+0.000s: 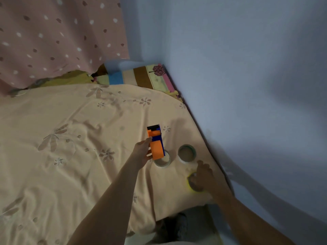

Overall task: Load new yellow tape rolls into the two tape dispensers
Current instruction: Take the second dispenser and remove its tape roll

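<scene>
My left hand [142, 152] grips the tape dispenser [155, 142], an orange and blue one. My thumb lies against its left side, near the middle, and the other fingers are curled behind its lower part, so I see only their tips under the orange body. The dispenser is lifted above the bed sheet [70, 147] and points away from me, with its dark front end at the far side.

My right hand [202, 176] rests on top of a yellow tape roll [191, 183] that lies flat on the sheet, close to the right edge of the bed. The fingers are bent down over the roll and cover most of it; only the yellow rim shows at the left and near side of the hand. The picture is blurred there, so I cannot tell if the fingers really clasp the roll or only touch it.

Between my two hands lie two more rolls, both flat on the sheet. One pale roll [161, 160] is just under the lower end of the dispenser and is partly hidden by it. The other, a greenish roll [187, 153], lies just beside it to the right, a little beyond my right fingertips.

Along the right edge of the bed runs a blue wall [247, 85]. At the far edge of the sheet lies a striped cloth [139, 76], and a pink dotted curtain [53, 36] hangs at the far left corner.
</scene>
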### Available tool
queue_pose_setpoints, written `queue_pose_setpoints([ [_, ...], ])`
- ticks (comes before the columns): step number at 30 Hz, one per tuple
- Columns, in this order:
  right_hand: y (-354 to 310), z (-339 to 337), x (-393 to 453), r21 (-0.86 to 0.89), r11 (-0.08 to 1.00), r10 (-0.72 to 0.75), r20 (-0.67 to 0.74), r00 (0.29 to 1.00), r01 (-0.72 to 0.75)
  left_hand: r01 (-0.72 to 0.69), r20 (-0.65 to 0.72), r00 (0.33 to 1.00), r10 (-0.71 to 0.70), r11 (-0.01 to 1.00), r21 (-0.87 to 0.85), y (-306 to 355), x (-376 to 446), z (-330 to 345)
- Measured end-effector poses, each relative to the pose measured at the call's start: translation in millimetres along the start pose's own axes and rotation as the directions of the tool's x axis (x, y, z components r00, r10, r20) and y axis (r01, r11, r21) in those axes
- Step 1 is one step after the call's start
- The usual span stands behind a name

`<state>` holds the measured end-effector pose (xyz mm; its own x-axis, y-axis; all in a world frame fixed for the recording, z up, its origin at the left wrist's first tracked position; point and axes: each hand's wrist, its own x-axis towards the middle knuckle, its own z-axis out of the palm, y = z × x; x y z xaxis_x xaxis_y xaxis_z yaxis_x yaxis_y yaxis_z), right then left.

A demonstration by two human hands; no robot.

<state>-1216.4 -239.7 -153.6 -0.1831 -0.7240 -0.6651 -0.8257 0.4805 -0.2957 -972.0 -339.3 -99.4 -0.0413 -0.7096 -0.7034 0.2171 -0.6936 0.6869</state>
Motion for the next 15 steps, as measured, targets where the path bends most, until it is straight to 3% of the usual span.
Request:
queue_pose_setpoints([
  [5,17,21,-19,-0.151,0.986,-0.061,0.093,0.994,0.074,0.017,0.029,0.999,-0.018,1.0,0.026,-7,-12,5],
  [9,15,30,-21,-0.275,0.958,-0.085,0.001,0.996,0.082,0.01,0.053,0.998,-0.013,0.999,0.054,-12,-20,-1],
  [15,12,32,-16,-0.108,0.991,-0.083,-0.07,0.994,0.075,-0.02,0.057,0.998,0.018,0.999,0.038,-12,-29,-16],
])
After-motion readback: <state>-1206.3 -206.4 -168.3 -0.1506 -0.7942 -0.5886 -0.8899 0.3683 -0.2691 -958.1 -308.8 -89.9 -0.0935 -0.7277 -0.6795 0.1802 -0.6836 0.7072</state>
